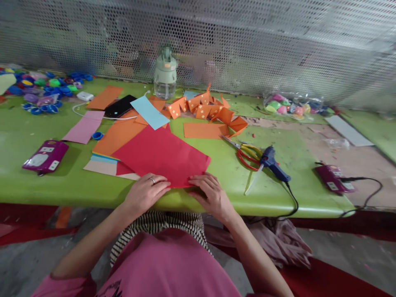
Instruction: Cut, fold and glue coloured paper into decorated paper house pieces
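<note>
A red paper sheet (pixel 162 154) lies on the green table (pixel 46 185) right in front of me, on top of other coloured sheets. My left hand (pixel 147 192), a ring on one finger, rests flat on the sheet's near edge with its fingers stretched out. My right hand (pixel 208 192) presses on the near right corner of the same sheet, its fingers curled down onto the paper. Both hands touch the red paper at the table's front edge.
Red-handled scissors (pixel 244 152) and a blue glue gun (pixel 274 163) lie to the right. Folded orange paper pieces (pixel 207 109), an orange sheet (pixel 117 134), a light blue strip (pixel 150 111), a phone (pixel 119 106), a bottle (pixel 165 74), bottle caps (pixel 46 88) and purple devices (pixel 46 156) surround them.
</note>
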Available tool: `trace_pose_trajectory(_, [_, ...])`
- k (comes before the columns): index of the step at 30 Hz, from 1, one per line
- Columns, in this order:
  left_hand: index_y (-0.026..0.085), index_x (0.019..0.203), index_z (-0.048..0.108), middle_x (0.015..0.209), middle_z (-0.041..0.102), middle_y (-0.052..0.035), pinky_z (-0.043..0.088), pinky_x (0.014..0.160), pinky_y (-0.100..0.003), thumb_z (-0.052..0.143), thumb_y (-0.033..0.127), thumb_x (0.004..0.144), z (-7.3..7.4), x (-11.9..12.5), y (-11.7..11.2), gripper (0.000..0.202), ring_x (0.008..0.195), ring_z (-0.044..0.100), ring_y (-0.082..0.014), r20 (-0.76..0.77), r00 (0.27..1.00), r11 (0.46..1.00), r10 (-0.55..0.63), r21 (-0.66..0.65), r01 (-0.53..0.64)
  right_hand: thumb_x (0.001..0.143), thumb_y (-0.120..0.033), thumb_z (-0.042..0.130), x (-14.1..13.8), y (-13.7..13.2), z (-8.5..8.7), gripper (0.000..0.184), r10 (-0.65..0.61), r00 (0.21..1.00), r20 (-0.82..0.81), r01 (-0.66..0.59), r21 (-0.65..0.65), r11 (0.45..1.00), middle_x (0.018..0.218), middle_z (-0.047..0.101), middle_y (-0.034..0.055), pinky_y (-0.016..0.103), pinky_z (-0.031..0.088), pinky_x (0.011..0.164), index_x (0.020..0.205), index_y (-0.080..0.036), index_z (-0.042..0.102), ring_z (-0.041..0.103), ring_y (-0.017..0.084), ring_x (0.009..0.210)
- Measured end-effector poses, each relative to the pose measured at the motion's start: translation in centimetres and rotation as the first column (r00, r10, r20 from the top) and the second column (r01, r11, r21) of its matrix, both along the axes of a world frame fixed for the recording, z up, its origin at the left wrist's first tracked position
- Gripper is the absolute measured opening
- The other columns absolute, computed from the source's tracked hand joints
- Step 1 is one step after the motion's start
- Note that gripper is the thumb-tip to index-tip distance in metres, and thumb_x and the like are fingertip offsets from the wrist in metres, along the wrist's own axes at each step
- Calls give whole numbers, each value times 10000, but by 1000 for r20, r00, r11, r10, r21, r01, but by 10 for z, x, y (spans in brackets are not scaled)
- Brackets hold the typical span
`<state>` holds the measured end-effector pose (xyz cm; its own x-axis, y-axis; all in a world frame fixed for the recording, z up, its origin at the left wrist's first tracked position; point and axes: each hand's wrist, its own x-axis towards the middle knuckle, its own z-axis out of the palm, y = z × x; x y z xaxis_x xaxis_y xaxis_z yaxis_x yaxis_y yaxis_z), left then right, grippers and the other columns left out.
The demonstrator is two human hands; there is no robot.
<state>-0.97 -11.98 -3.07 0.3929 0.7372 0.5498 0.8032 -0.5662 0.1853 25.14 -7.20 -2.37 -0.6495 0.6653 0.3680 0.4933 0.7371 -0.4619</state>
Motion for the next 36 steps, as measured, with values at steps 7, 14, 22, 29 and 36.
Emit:
trace_pose_trajectory(7, [181,966,712,941,784,-23,549,779,-295,534,275,1019,-2,0,-5,208,818,704,-164,33,998,998,54,-22,-53,990,-253,580,8,6,1,126,-42,999,-27,41,-33,999,1039,787,32,435,487,1020,1003,-262,704,713,201,984])
trace_pose_trajectory(14, [171,943,691,921,784,-29,549,777,-305,551,271,1012,0,-1,-12,186,815,711,-174,36,996,996,82,-36,-81,965,-287,619,5,2,0,132,-112,994,10,112,-31,993,1120,762,49,439,473,976,1048,-262,719,670,231,1056])
trace_pose_trajectory(22, [202,961,717,819,768,-25,521,745,-298,537,403,1017,7,-3,-22,275,762,694,-163,-20,995,993,99,-60,-100,998,-290,534,14,0,6,143,-167,986,4,167,-71,983,980,772,32,465,451,1036,990,-268,675,700,228,938])
trace_pose_trajectory(29, [186,876,683,770,744,-43,479,704,-288,449,410,1047,13,-15,-24,366,738,682,-181,19,965,948,261,-192,-252,979,-373,578,17,2,8,156,-145,988,58,147,-30,989,1007,764,66,453,469,943,960,-252,674,652,264,999])
trace_pose_trajectory(36, [204,758,546,529,520,35,304,498,-236,449,463,1016,30,-25,-16,378,456,474,-114,43,929,830,367,-466,-306,976,-383,596,22,25,14,149,-158,983,95,159,1,987,1091,773,48,483,426,1004,971,-258,677,671,260,1032])
